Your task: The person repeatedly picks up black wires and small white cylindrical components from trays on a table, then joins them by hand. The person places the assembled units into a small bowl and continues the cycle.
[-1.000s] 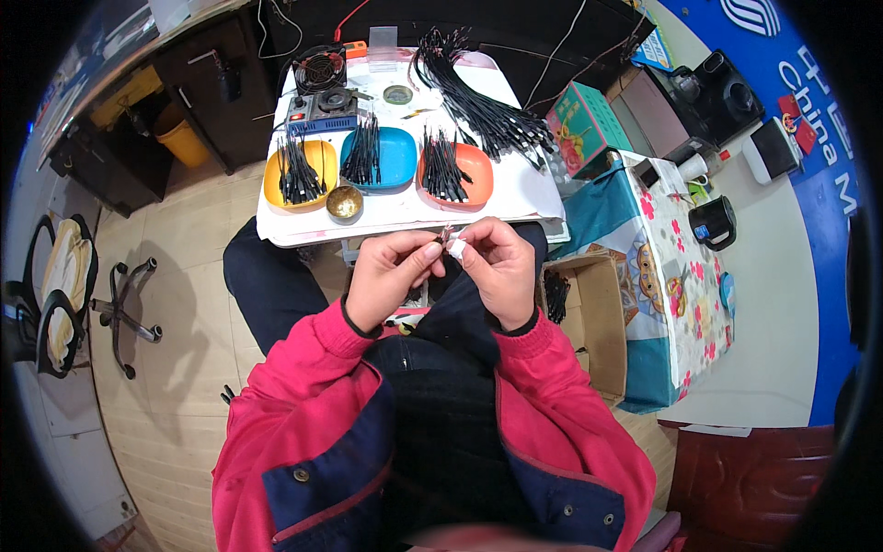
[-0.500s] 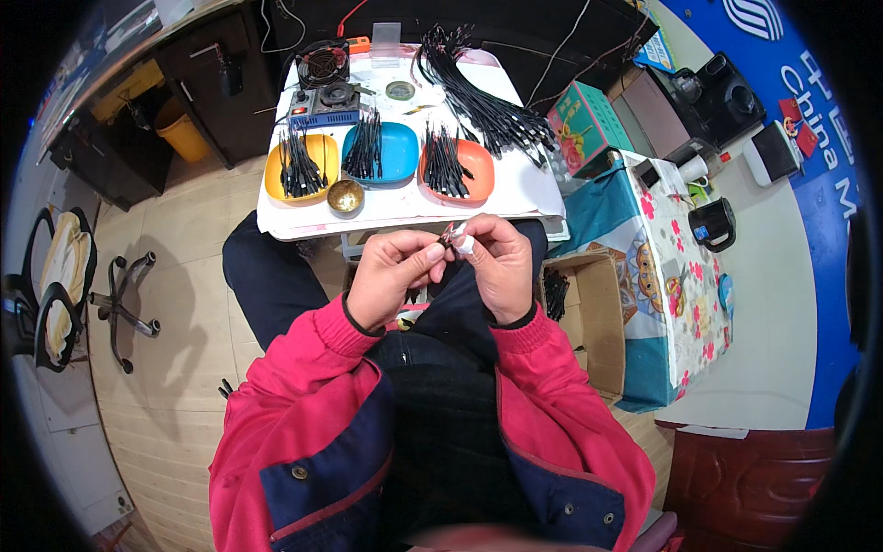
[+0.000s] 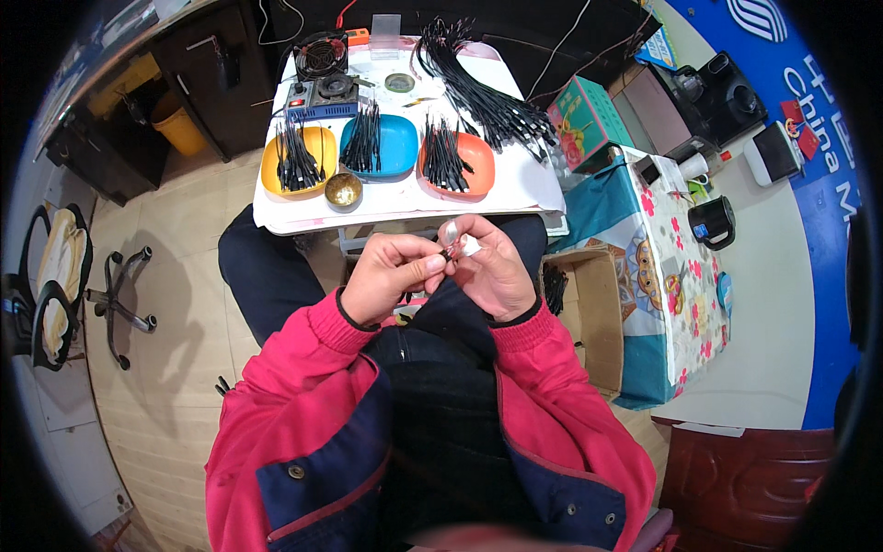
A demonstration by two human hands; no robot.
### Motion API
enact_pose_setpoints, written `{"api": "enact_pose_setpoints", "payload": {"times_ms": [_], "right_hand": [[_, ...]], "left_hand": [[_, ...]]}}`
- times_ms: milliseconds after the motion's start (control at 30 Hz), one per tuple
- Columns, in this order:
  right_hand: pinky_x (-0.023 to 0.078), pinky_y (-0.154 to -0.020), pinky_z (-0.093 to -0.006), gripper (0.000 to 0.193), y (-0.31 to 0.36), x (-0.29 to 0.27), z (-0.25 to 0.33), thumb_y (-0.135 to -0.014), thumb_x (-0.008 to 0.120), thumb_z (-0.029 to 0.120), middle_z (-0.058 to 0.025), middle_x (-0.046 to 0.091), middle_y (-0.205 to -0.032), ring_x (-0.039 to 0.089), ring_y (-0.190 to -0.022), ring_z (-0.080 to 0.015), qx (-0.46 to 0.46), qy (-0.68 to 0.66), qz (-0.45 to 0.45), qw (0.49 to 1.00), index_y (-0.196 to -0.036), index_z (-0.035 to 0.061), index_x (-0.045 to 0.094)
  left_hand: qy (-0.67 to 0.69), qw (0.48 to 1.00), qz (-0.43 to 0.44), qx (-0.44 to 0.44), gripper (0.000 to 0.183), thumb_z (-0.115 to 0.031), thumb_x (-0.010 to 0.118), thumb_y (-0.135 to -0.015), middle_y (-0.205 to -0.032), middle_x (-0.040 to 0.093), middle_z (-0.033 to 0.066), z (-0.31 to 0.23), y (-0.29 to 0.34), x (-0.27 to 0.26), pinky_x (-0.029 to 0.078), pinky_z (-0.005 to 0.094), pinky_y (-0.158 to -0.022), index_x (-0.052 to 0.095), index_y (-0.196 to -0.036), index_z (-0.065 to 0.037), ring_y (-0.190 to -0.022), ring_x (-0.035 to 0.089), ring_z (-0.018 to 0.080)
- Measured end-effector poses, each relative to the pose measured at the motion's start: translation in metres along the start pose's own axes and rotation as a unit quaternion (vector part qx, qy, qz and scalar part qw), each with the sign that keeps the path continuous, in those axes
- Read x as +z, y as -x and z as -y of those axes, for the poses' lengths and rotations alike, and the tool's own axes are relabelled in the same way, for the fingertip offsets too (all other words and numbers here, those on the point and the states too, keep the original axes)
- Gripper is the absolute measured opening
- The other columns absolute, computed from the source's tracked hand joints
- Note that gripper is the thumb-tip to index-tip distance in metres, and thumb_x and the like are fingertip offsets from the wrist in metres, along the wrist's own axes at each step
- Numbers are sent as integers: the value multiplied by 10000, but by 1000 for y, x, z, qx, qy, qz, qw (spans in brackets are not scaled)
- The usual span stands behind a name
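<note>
Over my lap, just off the near edge of the white table (image 3: pixel 386 219), both hands meet at the stripped end of a black cable (image 3: pixel 447 255). Thin reddish wires show at that end. My left hand (image 3: pixel 391 276) pinches the black part between thumb and index finger. My right hand (image 3: pixel 499 273), with white wrapping on its thumb and index fingertips, closes on the fine wires. The rest of the cable is mostly hidden by the hands. Beyond them, short black cables stand in a yellow tray (image 3: pixel 269 175), a blue tray (image 3: pixel 407 152) and an orange tray (image 3: pixel 482 179).
A small brass-coloured bowl (image 3: pixel 343 190) sits before the trays. Behind them are a blue-fronted device (image 3: pixel 322 103) with a fan (image 3: pixel 321 57), and a large bundle of black cables (image 3: pixel 483 97). To my right stand a cardboard box (image 3: pixel 602 322) and a side table holding a black kettle (image 3: pixel 712 224).
My right index finger has lifted and bent, and the fingers have shifted slightly at the wire end. My left hand keeps its pinch. The whole view has moved a little.
</note>
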State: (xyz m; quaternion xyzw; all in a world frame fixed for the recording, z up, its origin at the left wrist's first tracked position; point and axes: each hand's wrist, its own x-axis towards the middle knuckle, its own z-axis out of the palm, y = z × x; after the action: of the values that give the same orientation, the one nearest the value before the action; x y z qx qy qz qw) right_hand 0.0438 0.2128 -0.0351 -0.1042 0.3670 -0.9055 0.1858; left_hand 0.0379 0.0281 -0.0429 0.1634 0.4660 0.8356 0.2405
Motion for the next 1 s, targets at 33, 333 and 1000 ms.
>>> {"api": "enact_pose_setpoints", "payload": {"times_ms": [33,333,1000], "right_hand": [[494,-776,-264,219,0,0,0,-927,630,125,-53,581,-1012,580,-852,-122,6,0,2,1000,-1107,26,554],[513,-748,-253,193,-6,-17,-11,-936,598,101,-36,590,-1001,587,-820,-115,77,-42,-17,996,-1105,29,540],[461,-796,-230,308,-5,-13,-13,-916,659,106,-31,538,-1065,529,-951,-97,-27,273,-87,958,-1171,55,494]], "left_hand": [[-20,1000,1,13,145,-84,600,-953,-716,618,18,1,0,0,357,159,-528,681,-965,36,-604,506,37],[-51,998,-13,-38,161,-93,598,-957,-711,619,18,5,-2,-5,349,173,-505,686,-981,40,-585,487,38],[-102,993,-64,-11,166,-105,603,-959,-714,642,4,16,-1,-9,384,164,-519,706,-993,21,-581,485,15]]}}
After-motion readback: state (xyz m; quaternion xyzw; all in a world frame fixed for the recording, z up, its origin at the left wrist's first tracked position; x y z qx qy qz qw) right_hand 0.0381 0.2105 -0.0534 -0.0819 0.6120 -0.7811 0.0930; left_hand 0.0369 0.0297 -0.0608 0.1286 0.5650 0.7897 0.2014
